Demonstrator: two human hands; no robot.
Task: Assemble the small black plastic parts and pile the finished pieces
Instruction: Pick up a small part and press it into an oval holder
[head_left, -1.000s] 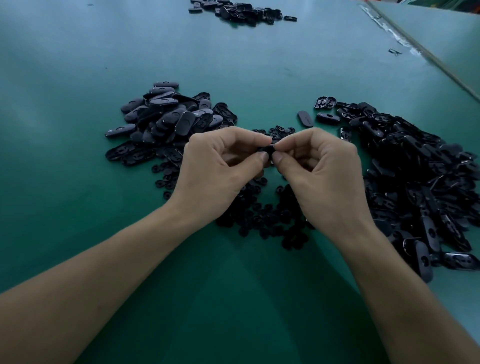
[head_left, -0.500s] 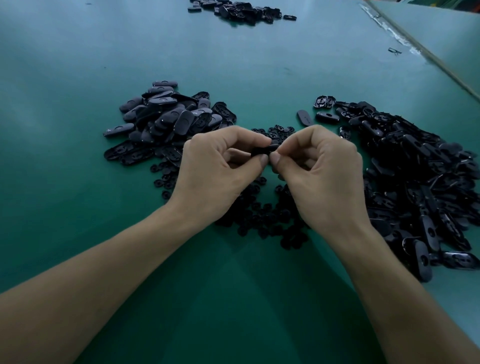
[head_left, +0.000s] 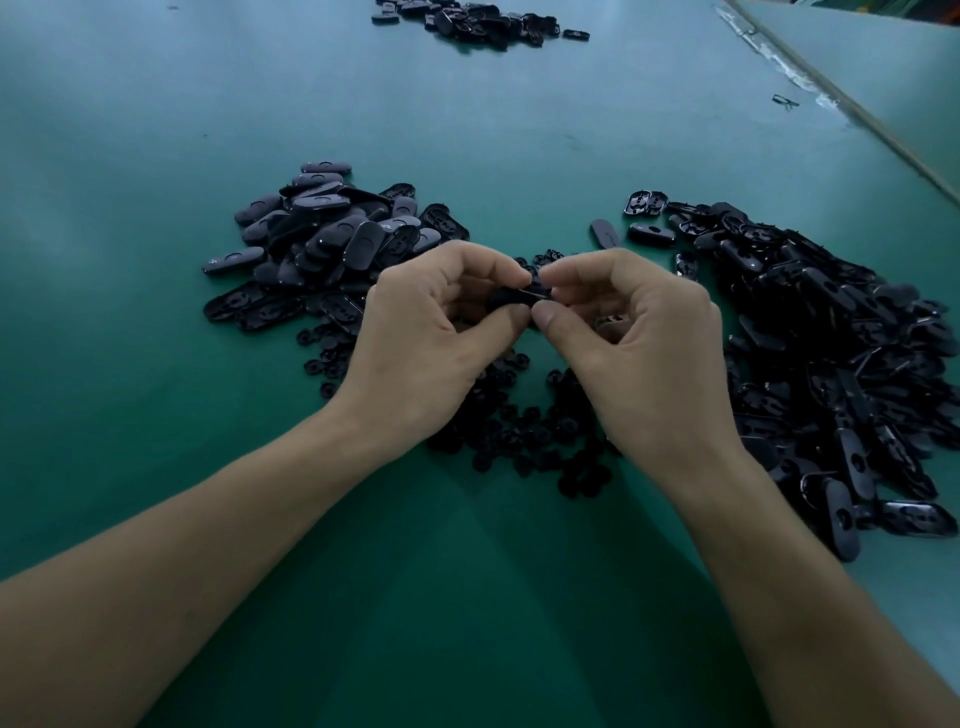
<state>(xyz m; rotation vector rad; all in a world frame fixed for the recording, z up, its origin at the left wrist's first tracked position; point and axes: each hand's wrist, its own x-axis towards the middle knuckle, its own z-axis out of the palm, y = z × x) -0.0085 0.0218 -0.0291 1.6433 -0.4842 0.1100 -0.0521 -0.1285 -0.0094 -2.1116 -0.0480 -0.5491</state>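
Observation:
My left hand (head_left: 421, 338) and my right hand (head_left: 644, 353) meet above the middle of the green table, fingertips together. Between them they pinch one small black plastic part (head_left: 514, 297), mostly hidden by the fingers. Below the hands lies a heap of small round black pieces (head_left: 524, 436). A pile of oval black pieces (head_left: 322, 234), smooth side up, sits to the left. A larger heap of oval black shells (head_left: 841, 353) spreads on the right.
Another pile of black parts (head_left: 478, 21) lies at the far edge of the green table (head_left: 156, 156). A seam or table edge (head_left: 831, 98) runs diagonally at the upper right, with one stray small piece (head_left: 784, 100) beside it.
Both hands have kept pinching the part, working it between the fingertips. The fingers have shifted slightly; the hands sit a little lower in view. The piles are unchanged.

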